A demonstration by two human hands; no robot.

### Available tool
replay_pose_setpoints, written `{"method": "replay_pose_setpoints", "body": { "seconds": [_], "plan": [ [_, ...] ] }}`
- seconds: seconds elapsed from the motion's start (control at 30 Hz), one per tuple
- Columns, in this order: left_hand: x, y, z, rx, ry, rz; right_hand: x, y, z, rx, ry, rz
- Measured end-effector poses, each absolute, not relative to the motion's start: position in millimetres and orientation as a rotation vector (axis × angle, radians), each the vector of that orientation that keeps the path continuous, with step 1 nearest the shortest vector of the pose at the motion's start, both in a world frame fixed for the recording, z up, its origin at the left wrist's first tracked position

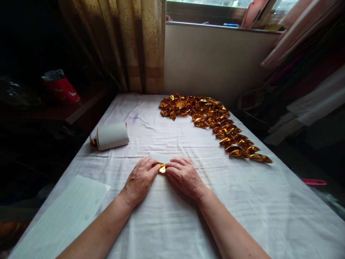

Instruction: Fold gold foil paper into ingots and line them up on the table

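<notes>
Between my two hands, low over the white cloth, is a small piece of gold foil (161,168). My left hand (141,178) pinches its left end, with the fingers pressed together. The right end is gripped by the closed fingers of my right hand (185,177). Just beyond the foil a small white paper (161,157) lies flat, partly hidden by my fingers. Many folded gold foil pieces (205,108) form a pile at the far side, with rows trailing toward the right edge.
The table (242,208) has a wrinkled white cloth. A white roll (112,136) lies at the left, and a lined paper sheet (67,205) nearer. A red container (61,88) stands on a dark side surface. Curtains and a wall are behind; clothes hang at the right.
</notes>
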State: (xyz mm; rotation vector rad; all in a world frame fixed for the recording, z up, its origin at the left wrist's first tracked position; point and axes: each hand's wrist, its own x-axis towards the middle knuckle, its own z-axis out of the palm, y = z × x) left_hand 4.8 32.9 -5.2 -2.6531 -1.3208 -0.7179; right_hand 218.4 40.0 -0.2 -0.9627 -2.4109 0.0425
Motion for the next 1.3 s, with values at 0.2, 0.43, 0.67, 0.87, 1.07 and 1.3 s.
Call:
{"method": "replay_pose_setpoints", "body": {
  "seconds": [0.2, 0.43, 0.67, 0.87, 1.07, 1.3],
  "plan": [
    [1, 30, -8, -2.805, -1.324, -0.75, 215, 40, -3, -0.98, -2.392, 0.162],
    [-1, 27, -5, -2.833, -1.323, -0.639, 218, 41, -6, -1.014, -2.379, 0.157],
    [0, 25, 0, -2.823, -1.31, -0.51, 220, 43, -7, -1.003, -2.368, 0.151],
    [-1, 25, 2, -2.844, -1.312, -0.498, 221, 44, -9, -1.069, -2.363, 0.136],
    [-1, 23, 0, -2.852, -1.326, -0.534, 219, 44, -7, -1.132, -2.335, 0.128],
    [0, 21, 1, -2.845, -1.336, -0.537, 218, 46, -12, -1.235, -2.205, 0.17]
  ]
}}
